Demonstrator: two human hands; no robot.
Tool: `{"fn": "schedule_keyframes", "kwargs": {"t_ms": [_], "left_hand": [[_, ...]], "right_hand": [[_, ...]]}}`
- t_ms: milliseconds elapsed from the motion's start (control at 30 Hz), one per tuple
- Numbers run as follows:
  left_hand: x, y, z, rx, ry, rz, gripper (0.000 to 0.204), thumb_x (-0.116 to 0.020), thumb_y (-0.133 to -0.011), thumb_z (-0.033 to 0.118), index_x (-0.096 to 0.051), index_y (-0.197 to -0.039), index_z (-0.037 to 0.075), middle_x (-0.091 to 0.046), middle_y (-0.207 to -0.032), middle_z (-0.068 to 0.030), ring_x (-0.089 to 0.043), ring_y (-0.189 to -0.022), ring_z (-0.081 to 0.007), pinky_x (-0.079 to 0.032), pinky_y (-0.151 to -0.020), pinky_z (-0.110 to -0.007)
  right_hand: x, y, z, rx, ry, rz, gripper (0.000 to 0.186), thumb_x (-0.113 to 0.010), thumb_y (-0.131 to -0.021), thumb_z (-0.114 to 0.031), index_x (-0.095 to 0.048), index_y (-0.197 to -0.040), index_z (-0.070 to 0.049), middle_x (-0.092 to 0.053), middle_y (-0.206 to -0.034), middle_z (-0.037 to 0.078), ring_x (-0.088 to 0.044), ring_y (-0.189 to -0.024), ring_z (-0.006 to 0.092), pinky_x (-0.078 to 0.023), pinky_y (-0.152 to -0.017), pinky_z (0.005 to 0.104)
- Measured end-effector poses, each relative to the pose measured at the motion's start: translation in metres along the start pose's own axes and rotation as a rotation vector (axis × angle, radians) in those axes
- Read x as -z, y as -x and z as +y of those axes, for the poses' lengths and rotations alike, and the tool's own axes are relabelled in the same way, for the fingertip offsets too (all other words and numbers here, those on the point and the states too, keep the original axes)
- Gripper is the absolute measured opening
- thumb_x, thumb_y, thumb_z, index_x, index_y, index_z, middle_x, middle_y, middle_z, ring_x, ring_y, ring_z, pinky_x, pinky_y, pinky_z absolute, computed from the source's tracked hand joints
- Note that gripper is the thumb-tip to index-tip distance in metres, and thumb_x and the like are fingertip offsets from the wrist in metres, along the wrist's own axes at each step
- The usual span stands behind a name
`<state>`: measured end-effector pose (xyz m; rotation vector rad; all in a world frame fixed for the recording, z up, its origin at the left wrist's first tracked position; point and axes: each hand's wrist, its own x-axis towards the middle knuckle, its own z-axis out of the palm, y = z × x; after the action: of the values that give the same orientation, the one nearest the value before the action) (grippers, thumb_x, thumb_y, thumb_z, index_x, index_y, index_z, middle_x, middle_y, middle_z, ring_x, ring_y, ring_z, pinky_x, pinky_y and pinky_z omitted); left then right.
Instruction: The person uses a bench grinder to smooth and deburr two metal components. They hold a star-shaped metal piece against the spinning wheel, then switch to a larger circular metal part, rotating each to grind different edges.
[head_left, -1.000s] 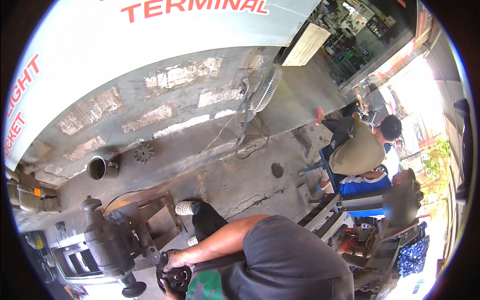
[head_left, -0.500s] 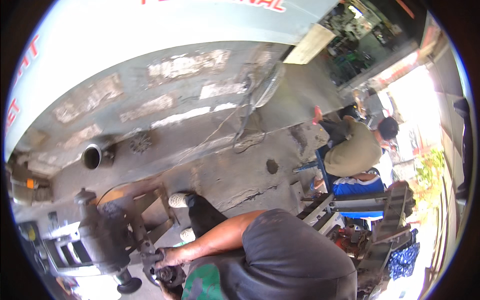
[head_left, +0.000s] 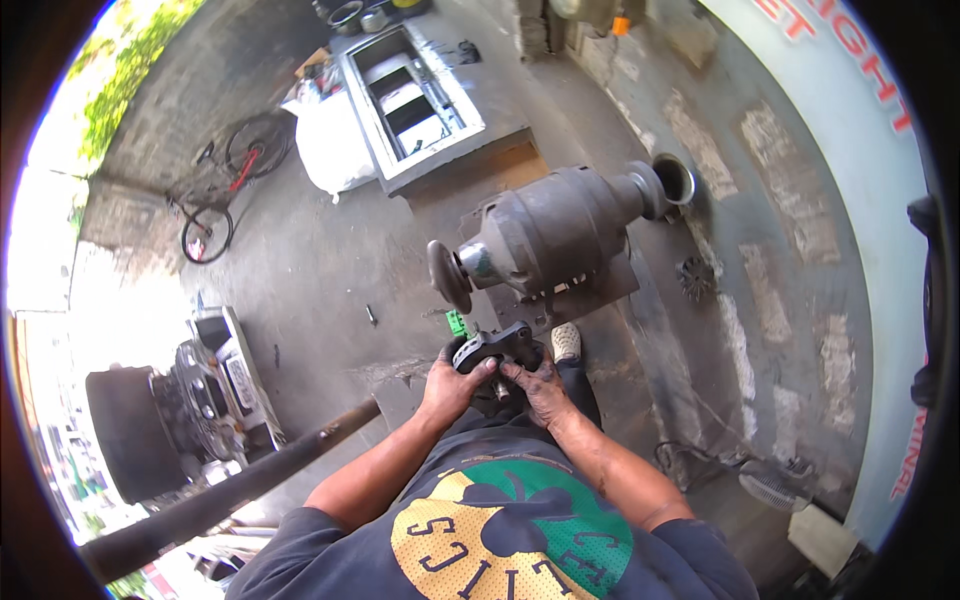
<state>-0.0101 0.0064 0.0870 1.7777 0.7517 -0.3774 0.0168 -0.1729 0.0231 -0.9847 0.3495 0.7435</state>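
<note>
My left hand (head_left: 450,388) and my right hand (head_left: 545,393) close around the two sides of a dark, greasy metal part (head_left: 492,346) in front of my body. It has a flat, flanged end with holes and a short stub at its lower side; its exact kind I cannot make out. Both thumbs press on its near side. Just beyond my hands stands a large grey bench grinder (head_left: 562,225), with a dark round wheel (head_left: 449,276) at its left end. A small bright green item (head_left: 456,322) shows beyond the part.
An open metal cylinder (head_left: 674,181) stands right of the grinder by the wall. A white-framed metal box (head_left: 425,95) sits on a bench ahead. A long dark pole (head_left: 250,488) slants in at lower left, near machinery (head_left: 200,400). A bicycle (head_left: 230,185) stands farther off.
The view has swung round, bringing the grinder ahead of me and both my hands into sight. The metal part stays in my grip.
</note>
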Motion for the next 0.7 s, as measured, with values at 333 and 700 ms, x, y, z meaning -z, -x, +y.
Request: {"fn": "schedule_keyframes", "kwargs": {"t_ms": [333,700], "left_hand": [[0.005,-0.03,-0.022,0.073,0.2,0.022,0.081,-0.086,-0.087,0.041,-0.055,-0.143,-0.008,-0.073,-0.125,-0.0221,-0.072,-0.114,-0.0276,-0.057,-0.097,-0.038],[0.016,-0.056,-0.039,0.099,0.292,-0.012,0.073,-0.085,-0.086,0.045,-0.066,-0.131,-0.008,-0.076,-0.117,-0.0222,-0.074,-0.109,-0.0303,-0.057,-0.095,-0.039]], "right_hand": [[-0.039,-0.019,-0.028,-0.123,0.009,0.152,0.059,-0.084,-0.093,-0.026,-0.052,-0.14,-0.007,-0.066,-0.13,0.01,-0.066,-0.118,0.0226,-0.058,-0.098,0.0406],[-0.059,-0.041,-0.028,-0.198,0.043,0.214,0.063,-0.085,-0.092,-0.028,-0.053,-0.143,-0.009,-0.068,-0.127,0.01,-0.069,-0.112,0.0252,-0.061,-0.092,0.045]]}}
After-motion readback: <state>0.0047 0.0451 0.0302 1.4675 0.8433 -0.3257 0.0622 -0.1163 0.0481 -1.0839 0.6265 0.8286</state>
